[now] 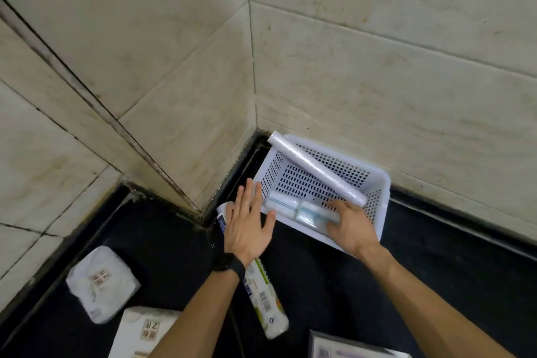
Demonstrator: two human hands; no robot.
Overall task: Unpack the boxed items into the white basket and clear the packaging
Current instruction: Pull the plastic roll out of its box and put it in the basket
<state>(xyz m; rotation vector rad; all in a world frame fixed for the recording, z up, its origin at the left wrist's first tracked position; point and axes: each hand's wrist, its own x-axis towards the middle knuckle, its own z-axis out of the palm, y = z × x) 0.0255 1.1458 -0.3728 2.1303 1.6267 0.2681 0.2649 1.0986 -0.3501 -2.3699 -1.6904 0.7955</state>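
A white perforated basket (377, 183) sits on the black counter in the tiled corner. A long white roll (313, 167) lies diagonally across it, one end over the rim. Two small wrapped packs (293, 206) lie along its near side. My right hand (353, 227) reaches into the basket's near edge, fingers on the right-hand pack. My left hand (247, 225) hovers flat, fingers spread, just left of the basket, over a long printed roll (266, 296) lying on the counter.
Near the front left of the black counter (162, 253) lie a soft white tissue pack (101, 282) and a white box (142, 334). Another box (343, 350) shows at the bottom edge. Tiled walls close in behind and on the left.
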